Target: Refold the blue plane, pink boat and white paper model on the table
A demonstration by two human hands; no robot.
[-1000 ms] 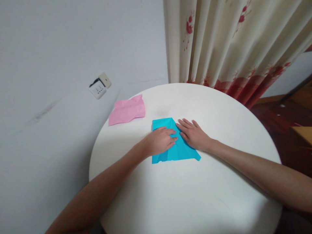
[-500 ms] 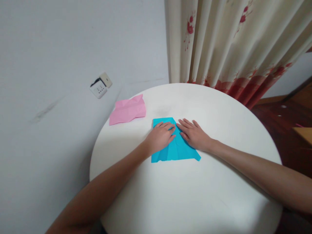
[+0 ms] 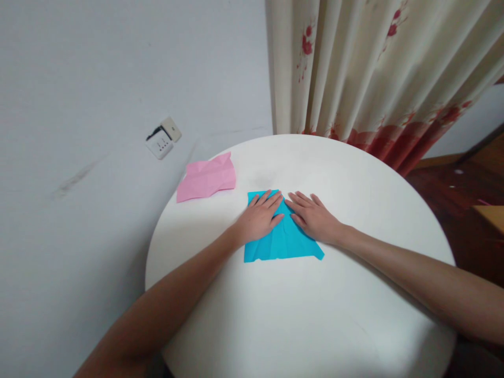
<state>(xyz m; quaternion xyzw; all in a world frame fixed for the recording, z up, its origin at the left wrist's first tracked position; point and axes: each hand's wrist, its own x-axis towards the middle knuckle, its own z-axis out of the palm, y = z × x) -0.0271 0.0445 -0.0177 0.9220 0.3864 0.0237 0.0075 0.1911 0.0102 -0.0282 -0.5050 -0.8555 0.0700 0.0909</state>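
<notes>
A sheet of blue paper with visible creases lies on the white round table. Its upper right side slants, and a small tab sticks out at the lower right corner. My left hand rests flat on the paper's left half, fingers spread toward the far edge. Along the slanted right side lies my right hand, palm down with fingers apart, partly over the paper. The hands cover parts of the sheet, so those folds are hidden.
A creased pink paper sheet lies at the table's far left edge. Behind it, a wall socket is set in the white wall. A floral curtain hangs behind the table's far right side.
My left hand has slid slightly forward, and its fingers have straightened and spread over the blue paper. My right hand stays where it was.
</notes>
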